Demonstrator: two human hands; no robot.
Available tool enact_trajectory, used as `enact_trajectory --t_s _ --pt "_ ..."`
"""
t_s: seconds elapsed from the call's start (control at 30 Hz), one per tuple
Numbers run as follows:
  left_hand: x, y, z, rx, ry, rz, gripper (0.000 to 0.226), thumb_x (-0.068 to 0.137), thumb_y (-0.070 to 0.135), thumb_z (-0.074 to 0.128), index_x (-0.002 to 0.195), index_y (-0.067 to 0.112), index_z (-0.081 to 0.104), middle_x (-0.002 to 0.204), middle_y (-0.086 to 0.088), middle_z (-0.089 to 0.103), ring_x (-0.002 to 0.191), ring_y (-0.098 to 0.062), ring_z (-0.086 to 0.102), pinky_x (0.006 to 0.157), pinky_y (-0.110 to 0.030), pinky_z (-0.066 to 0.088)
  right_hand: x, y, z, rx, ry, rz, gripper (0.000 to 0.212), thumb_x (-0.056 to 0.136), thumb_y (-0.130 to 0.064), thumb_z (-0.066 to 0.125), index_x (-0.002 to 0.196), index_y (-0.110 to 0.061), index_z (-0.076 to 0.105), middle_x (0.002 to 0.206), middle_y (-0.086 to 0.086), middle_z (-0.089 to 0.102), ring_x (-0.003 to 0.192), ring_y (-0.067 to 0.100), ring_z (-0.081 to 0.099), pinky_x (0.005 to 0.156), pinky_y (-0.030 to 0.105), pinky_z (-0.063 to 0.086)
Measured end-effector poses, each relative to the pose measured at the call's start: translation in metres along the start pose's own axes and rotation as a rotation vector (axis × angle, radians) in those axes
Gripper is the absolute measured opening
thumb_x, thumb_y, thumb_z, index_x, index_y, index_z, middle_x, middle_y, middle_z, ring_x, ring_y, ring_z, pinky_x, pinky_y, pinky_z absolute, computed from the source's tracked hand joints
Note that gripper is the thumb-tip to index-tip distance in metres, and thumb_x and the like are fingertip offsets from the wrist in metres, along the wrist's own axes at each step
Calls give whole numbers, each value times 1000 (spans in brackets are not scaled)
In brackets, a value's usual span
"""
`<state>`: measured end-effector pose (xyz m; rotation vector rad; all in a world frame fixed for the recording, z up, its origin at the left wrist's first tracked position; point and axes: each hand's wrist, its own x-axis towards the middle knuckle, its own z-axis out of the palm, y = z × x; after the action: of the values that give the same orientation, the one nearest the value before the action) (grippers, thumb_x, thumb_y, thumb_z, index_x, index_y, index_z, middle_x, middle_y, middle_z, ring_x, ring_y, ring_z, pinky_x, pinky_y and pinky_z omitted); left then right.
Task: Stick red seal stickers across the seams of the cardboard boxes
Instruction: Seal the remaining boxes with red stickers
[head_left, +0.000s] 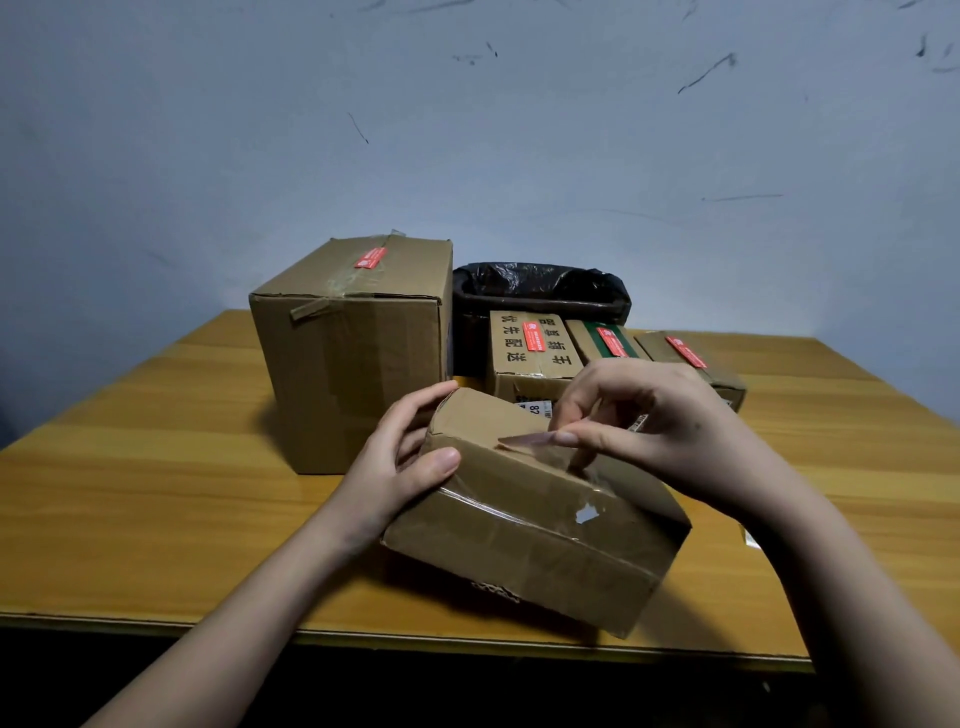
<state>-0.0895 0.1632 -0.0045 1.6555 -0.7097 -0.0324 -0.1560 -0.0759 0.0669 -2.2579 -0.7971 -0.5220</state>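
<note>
A brown cardboard box (524, 514) sits tilted near the table's front edge. My left hand (410, 457) grips its left end, thumb on top. My right hand (639, 421) hovers over the box's top seam, fingers curled, pinching a thin strip (524, 440) at the seam; the strip looks pale, and its colour is hard to tell. Behind stand a tall box (353, 358) and three small boxes (535, 353), (605, 343), (691, 358), each with a red seal sticker on top (372, 258), (536, 336), (613, 341), (685, 352).
A bin lined with a black bag (540, 291) stands behind the small boxes, against the grey wall. The yellow wooden table (156, 467) ends just in front of the held box. A small scrap (751, 538) lies at the right, by my right forearm.
</note>
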Motion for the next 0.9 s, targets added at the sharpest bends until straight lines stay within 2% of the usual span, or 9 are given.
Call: enact_trajectory --t_s 0.1,0.2,0.27,0.33,0.43,0.57,0.63,0.8,0.9 --pt "0 -2 -1 30 8 30 109 50 85 62 139 26 40 141 3 44 119 3 51 89 -9 42 -1 3 1 -62 26 -5 16 85 -41 65 81 -25 64 81 -3 67 68 16 67 58 44 51" --pt "0 -2 1 55 36 75 108 55 84 60 141 23 36 142 6 42 121 6 48 90 -7 38 -3 4 3 -80 117 -25 11 85 -37 66 82 -29 60 78 -9 65 68 10 69 60 29 52" --pt "-1 -4 3 80 54 112 106 59 84 57 143 24 32 145 10 39 126 6 43 94 -6 35 -4 5 6 -122 167 -31 9 86 -37 65 85 -30 59 79 -13 64 70 8 69 61 28 53" --pt "-4 -9 4 135 72 146 99 64 84 52 144 28 31 147 9 36 134 -2 37 102 -15 35 -4 9 12 -225 203 -49 12 88 -39 60 87 -27 61 83 -14 63 74 6 65 61 30 54" --pt "-8 -17 5 217 106 181 88 70 81 48 142 32 34 146 7 38 135 -13 37 107 -35 35 -5 16 20 -277 255 -41 19 90 -41 56 91 -23 63 88 -15 62 75 1 61 63 23 53" --pt "-11 -21 5 263 149 225 74 75 74 50 138 38 35 144 6 39 135 -13 37 108 -27 34 -10 24 23 -188 358 9 13 89 -38 59 97 -28 63 89 -17 64 78 4 66 65 31 55" --pt "-13 -25 4 272 156 215 70 75 62 54 137 39 33 145 6 37 135 -11 35 108 -24 33 -11 26 23 -157 412 39 11 88 -38 59 96 -31 62 88 -18 64 77 7 67 63 34 55" --pt "-15 -30 7 216 90 123 73 68 54 56 135 39 30 148 9 29 134 -9 34 106 -31 36 -15 33 25 -126 495 79 11 88 -37 58 94 -29 63 89 -16 66 77 10 68 63 38 56" --pt "-15 -31 12 161 47 81 79 67 56 55 137 33 27 146 11 30 131 -7 37 100 -19 39 -17 37 26 -148 489 94 13 89 -39 57 96 -30 62 90 -15 67 78 7 68 63 35 57"
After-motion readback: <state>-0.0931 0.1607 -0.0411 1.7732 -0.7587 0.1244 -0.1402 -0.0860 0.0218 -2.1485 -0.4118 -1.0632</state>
